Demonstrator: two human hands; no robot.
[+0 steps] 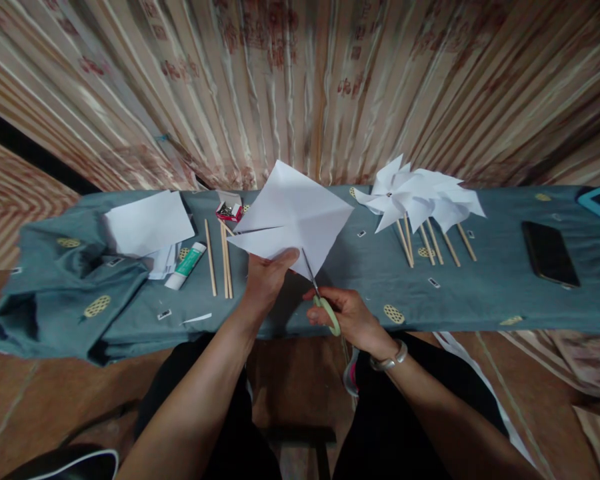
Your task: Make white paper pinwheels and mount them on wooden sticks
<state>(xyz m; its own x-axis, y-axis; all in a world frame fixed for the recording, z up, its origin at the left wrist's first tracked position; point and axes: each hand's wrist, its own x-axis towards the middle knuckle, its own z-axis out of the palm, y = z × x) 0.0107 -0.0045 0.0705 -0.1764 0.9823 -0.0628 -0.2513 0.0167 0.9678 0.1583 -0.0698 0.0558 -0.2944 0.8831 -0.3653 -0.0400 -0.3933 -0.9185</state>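
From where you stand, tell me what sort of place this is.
Probably a home craft corner: a cloth-covered table set against curtains, with finished paper pinwheels, wooden sticks and a glue stick.

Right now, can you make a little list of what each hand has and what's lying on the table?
left hand: holds up a white paper square by its lower edge
right hand: grips green-handled scissors, blades pointing up at the paper's lower edge
paper state: creased, with a cut running in from the left corner
left of paper: glue stick, loose wooden sticks, small box of pins, white sheets
right of paper: finished white pinwheels lying on their sticks, dark phone
surface: table under a blue-grey cloth
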